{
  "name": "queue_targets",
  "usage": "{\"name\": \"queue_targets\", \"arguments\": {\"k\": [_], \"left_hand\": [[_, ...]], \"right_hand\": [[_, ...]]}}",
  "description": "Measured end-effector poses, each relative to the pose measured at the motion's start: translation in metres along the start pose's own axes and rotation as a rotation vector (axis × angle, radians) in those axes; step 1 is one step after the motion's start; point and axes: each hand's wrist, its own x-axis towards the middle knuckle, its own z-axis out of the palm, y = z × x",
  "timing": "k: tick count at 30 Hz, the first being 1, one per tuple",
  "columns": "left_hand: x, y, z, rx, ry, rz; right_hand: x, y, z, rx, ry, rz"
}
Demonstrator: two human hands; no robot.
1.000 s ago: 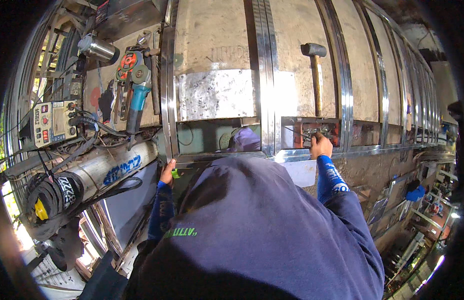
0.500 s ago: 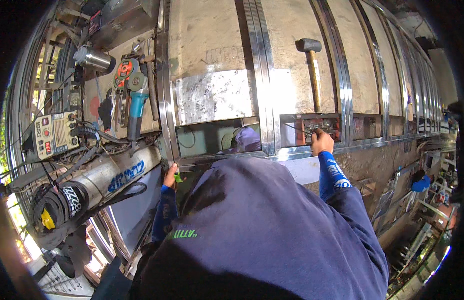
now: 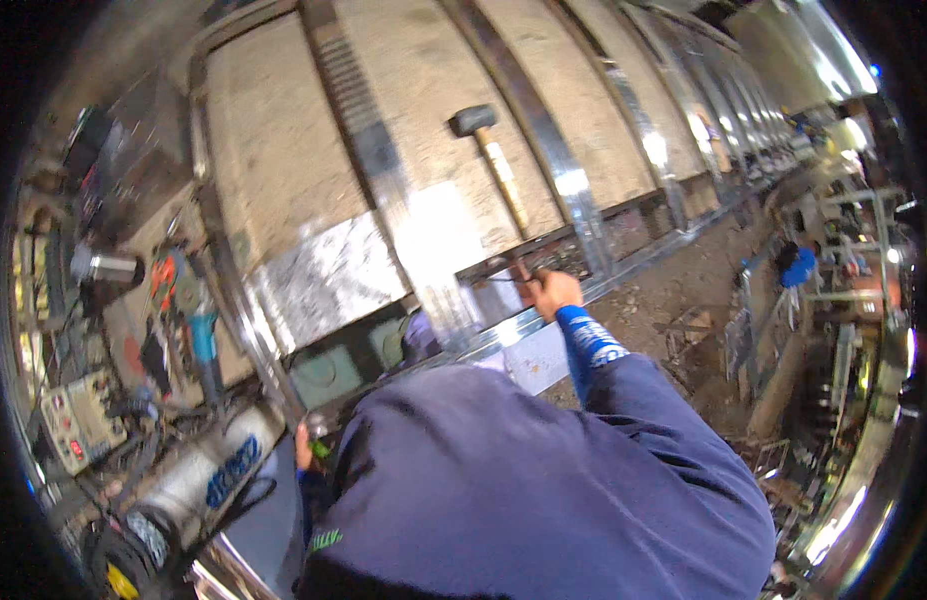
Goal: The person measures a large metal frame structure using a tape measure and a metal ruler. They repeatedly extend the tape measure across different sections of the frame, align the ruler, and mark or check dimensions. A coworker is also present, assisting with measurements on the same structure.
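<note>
My right hand [image 3: 556, 294] reaches over the near rail of a shiny metal frame [image 3: 438, 300]. Its fingers curl around something small and dark at a gap between two bars; blur hides what it is. At the frame's near left corner is my left hand [image 3: 303, 447], mostly hidden by my body. Its fingers are bent beside a bright green object [image 3: 320, 449], whose kind I cannot make out. A mallet [image 3: 498, 165] with a black head and wooden handle lies beyond my right hand, on the tan surface between the bars.
A bright sheet metal piece [image 3: 333, 275] lies under the frame's bars. To the left are an angle grinder [image 3: 201, 335], a metal cup [image 3: 105, 265], a control box [image 3: 80, 420] with cables, and a large grey cylinder [image 3: 208, 465]. Scrap and racks [image 3: 853, 290] stand at the right.
The whole view has turned and shifted, so the frame now slants up to the right. My right hand stays at the gap near the mallet's handle; my left stays by the corner.
</note>
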Motion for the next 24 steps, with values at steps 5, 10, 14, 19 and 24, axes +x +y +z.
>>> {"name": "queue_targets", "arguments": {"k": [5,10,14,19,24], "left_hand": [[-0.004,0.005,0.010,-0.139,0.136,-0.042],[-0.007,0.018,0.028,-0.133,0.155,-0.065],[-0.013,0.027,0.042,-0.120,0.176,-0.064],[-0.025,0.039,0.056,-0.101,0.205,-0.065],[-0.019,0.032,0.043,-0.085,0.191,-0.051]], "right_hand": [[0.000,0.001,0.002,0.017,0.004,0.011],[-0.002,0.000,-0.002,0.013,0.008,-0.017],[-0.005,-0.002,-0.003,0.032,0.056,-0.020],[-0.005,-0.003,-0.006,0.046,0.049,-0.021],[-0.006,-0.004,-0.007,0.037,0.055,-0.022]]}}
